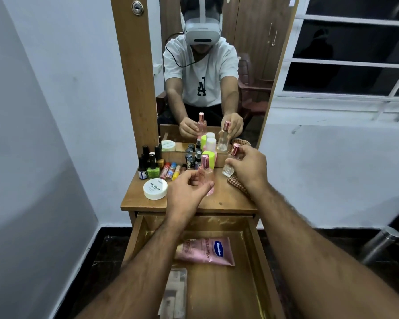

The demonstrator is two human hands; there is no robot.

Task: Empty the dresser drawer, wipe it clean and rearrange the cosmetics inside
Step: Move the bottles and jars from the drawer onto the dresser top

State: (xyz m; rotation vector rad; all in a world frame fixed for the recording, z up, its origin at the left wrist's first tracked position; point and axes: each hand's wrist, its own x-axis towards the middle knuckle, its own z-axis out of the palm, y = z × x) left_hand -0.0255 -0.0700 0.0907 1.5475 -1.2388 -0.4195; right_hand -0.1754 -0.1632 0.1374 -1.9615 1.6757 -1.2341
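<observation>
Drawer open, two bottles held above the dresser top

In the wooden drawer [251,249] lie a soft pink tube [207,250] and a clear packet [174,293]; beyond it, left hand [187,192] grips a pink glass bottle [205,173], right hand [247,166] a clear one [230,164].

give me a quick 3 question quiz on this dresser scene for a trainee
1. True or false: the drawer is already empty.
2. Which hand holds the clear bottle? A) left B) right C) neither
3. Fill in: the white round tub sits on the dresser top, to the ____ of the pink bottle.

Key
1. False: a pink tube and a clear packet lie in it.
2. B: the right hand grips it, while the left hand holds the pink bottle.
3. left
</observation>
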